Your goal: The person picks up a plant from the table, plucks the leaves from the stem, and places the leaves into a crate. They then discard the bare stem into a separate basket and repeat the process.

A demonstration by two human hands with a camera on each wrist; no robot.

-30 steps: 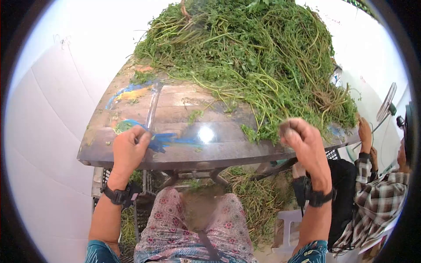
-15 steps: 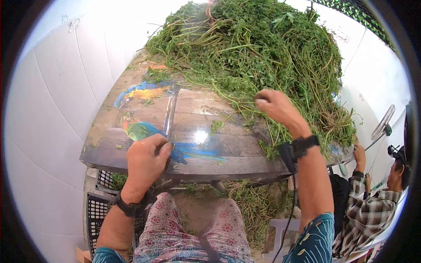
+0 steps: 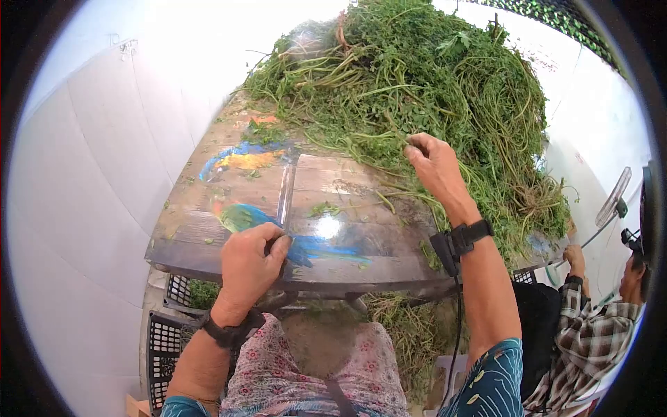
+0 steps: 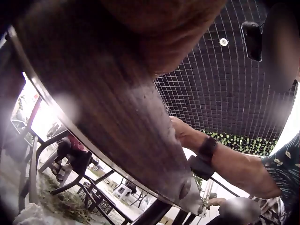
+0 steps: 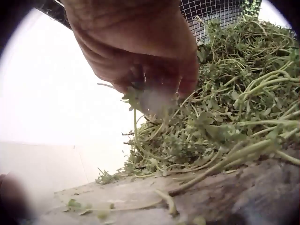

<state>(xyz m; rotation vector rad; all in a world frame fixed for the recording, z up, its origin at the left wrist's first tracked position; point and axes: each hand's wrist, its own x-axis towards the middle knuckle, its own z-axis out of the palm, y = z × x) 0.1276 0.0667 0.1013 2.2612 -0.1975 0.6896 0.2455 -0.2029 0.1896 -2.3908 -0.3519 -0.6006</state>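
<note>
Crates (image 3: pixel 164 347) sit near left, below the table (image 3: pixel 326 177); far greens (image 3: pixel 445 80) meet the right hand (image 3: pixel 438 169), its fingertips pinching some; left hand (image 3: pixel 249 264) curled.

The desk (image 3: pixel 184 240) is surfaced with brown wooden planks, and its front edge is gently curved. Its far and right parts are covered by a large heap of leafy green stems (image 3: pixel 431 83), with a tangle of brownish roots (image 3: pixel 538 198) exposed at the right. The barer left part is marked with blue, yellow and green painted patches (image 3: pixel 243 217) and strewn with loose leaves (image 3: pixel 323 208).
</note>
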